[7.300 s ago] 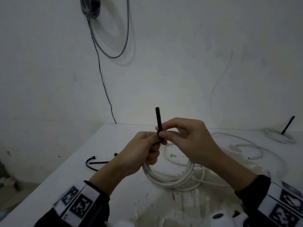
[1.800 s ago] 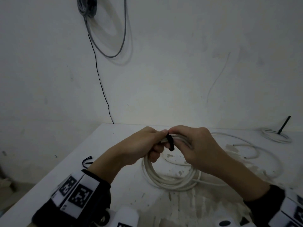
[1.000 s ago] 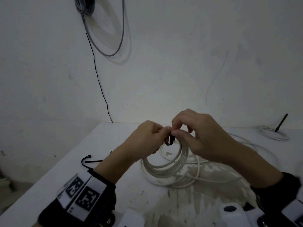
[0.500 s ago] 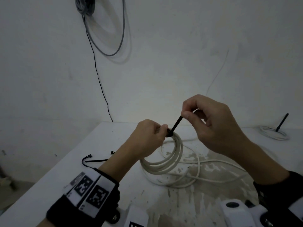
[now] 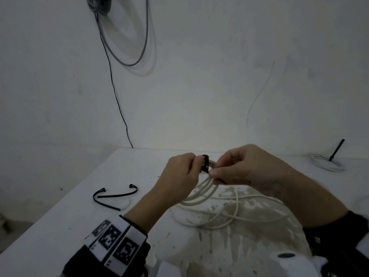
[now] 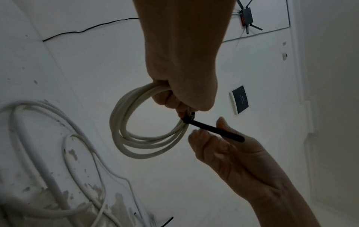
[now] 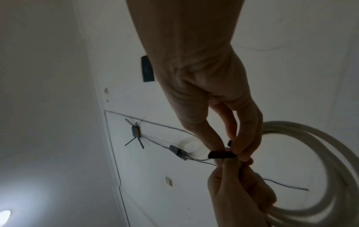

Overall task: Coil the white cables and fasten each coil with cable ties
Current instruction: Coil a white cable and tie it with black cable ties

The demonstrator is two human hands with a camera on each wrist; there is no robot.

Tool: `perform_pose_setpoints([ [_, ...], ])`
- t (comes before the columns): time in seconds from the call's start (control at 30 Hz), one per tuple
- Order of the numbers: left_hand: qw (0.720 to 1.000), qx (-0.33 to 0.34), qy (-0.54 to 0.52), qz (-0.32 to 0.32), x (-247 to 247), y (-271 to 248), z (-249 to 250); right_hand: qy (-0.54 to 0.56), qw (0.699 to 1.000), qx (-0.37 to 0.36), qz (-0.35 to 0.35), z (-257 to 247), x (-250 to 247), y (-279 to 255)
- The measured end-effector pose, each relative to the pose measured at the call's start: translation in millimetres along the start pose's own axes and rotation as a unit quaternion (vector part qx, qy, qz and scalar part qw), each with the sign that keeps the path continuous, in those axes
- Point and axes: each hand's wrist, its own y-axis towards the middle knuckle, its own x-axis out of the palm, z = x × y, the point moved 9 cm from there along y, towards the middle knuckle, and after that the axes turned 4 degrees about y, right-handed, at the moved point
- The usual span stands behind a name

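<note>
right hand [image 5: 245, 166] dropped, pinching black cable tie [image 6: 211, 129] tail; left hand [image 5: 179, 176] grips white cable coil [image 6: 147, 127]. risk: tail slips, loop slackens.

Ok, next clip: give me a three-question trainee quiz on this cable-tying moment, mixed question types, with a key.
1. True or false: the left hand holds the white cable coil lifted off the table.
2. Multiple choice: what does the right hand pinch? A) a white cable end B) the tail of the black cable tie C) nothing
3. Fill in: how many spare black cable ties lie on the table to the left of the hands?

Key: 1 true; 2 B; 3 two
</note>
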Motion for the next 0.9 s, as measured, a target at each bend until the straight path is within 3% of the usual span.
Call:
perform_pose_setpoints([
  [0.13,0.999,0.042,0.007,0.032,-7,0,8,0.124,0.988,0.086,-0.01,18,7,-1],
  [0.27,0.995,0.078,0.0,0.058,-12,-2,16,0.188,0.975,0.114,-0.006,25,14,1],
  [0.5,0.996,0.09,0.014,0.027,-9,-3,20,0.191,0.971,0.14,0.025,28,18,-2],
  [0.73,0.992,0.113,0.05,0.025,-4,-1,27,0.108,0.979,0.088,0.148,26,-3,-7],
  [0.9,0.992,0.1,0.076,0.031,-2,1,27,0.046,0.977,-0.014,0.209,18,-11,-14],
])
